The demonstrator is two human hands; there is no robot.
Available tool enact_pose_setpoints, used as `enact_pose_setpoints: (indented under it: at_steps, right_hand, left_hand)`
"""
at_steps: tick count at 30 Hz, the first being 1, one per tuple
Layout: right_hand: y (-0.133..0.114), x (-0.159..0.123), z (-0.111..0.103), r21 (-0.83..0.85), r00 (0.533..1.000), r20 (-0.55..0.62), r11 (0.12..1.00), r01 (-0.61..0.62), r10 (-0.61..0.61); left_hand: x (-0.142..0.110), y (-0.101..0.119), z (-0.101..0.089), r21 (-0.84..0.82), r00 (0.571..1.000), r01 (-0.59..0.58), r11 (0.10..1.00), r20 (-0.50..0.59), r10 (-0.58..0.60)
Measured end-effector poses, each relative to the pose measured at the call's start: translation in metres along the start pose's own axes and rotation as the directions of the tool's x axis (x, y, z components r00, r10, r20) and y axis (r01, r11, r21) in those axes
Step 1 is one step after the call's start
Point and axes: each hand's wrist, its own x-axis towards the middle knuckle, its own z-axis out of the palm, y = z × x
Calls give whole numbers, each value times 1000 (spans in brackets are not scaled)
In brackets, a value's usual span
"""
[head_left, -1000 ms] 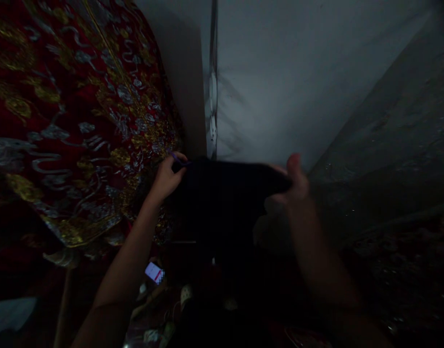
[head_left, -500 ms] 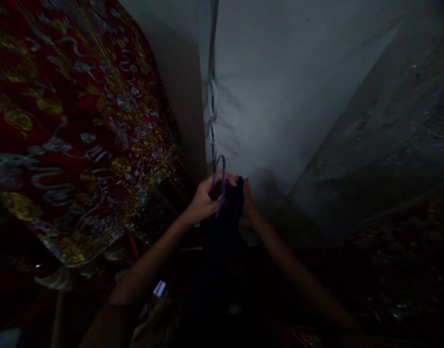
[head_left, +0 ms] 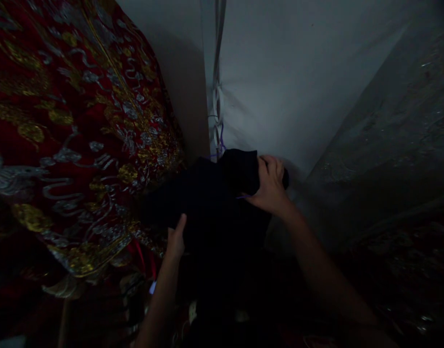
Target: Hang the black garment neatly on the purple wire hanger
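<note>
A dark, nearly black garment (head_left: 207, 193) hangs spread out in front of me in dim light. My right hand (head_left: 270, 186) grips its upper right part, fingers folded over the edge against the wall. Lower on the left side, my left hand (head_left: 176, 237) holds the cloth, thumb on top and the other fingers hidden behind it. Thin purple wire (head_left: 222, 137), like part of a hanger, rises above the garment beside the white rings (head_left: 217, 104). A short bit of purple also shows by my right thumb.
A red cloth (head_left: 77, 145) with gold and silver embroidery hangs close on the left. Behind the rings is a pale wall (head_left: 279, 87). Clear plastic sheeting (head_left: 381, 135) covers something on the right. The lower area is too dark to make out.
My hands were close together at the bunched dark cloth and a purple loop. Now they are apart, left hand lower, right hand further right, and the garment is spread wide below the rings.
</note>
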Motion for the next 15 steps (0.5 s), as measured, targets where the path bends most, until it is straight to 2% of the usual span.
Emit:
enact_pose_setpoints:
  at_steps: [2, 3, 4, 5, 6, 7, 8, 9, 10, 11, 12, 13, 15]
  right_hand:
    - [-5, -23, 8, 117, 999, -13, 992, 41, -40]
    - [-8, -37, 16, 195, 998, -57, 981, 14, -3]
    - [-12, -52, 26, 284, 990, -117, 958, -41, 77]
    - [-18, -67, 39, 383, 964, -163, 914, -135, 211]
    - [-25, -81, 55, 483, 895, -215, 839, -251, 392]
    - [-33, -95, 73, 560, 808, -204, 743, -367, 552]
    - [-41, -107, 90, 593, 763, -99, 654, -469, 638]
    - [-48, -118, 107, 597, 764, 67, 587, -547, 642]
    - [-55, -126, 121, 579, 767, 250, 544, -607, 591]
    - [-60, -133, 133, 542, 750, 394, 524, -657, 532]
    - [-63, -137, 141, 510, 729, 496, 520, -685, 472]
    - [-64, -141, 145, 486, 710, 552, 524, -700, 436]
    - [-60, -145, 145, 463, 697, 578, 532, -709, 425]
  left_hand:
    - [-9, -13, -3, -60, 994, 73, 996, -76, -77]
    - [-13, -16, -3, -83, 989, 101, 991, -100, -109]
    - [-15, -17, -1, -109, 982, 137, 985, -114, -150]
    - [-18, -16, 1, -130, 974, 177, 976, -123, -193]
    - [-20, -14, 3, -144, 965, 210, 967, -126, -228]
    - [-22, -11, 6, -151, 959, 234, 960, -123, -254]
    - [-24, -9, 8, -155, 956, 252, 955, -113, -271]
    - [-26, -7, 9, -157, 954, 265, 951, -100, -283]
    - [-28, -6, 11, -159, 953, 277, 948, -83, -292]
    - [-30, -5, 11, -158, 952, 286, 945, -67, -299]
    - [-32, -6, 11, -155, 952, 291, 944, -55, -302]
    - [-33, -8, 10, -148, 952, 292, 945, -53, -302]
    - [-36, -11, 8, -116, 952, 281, 953, -93, -292]
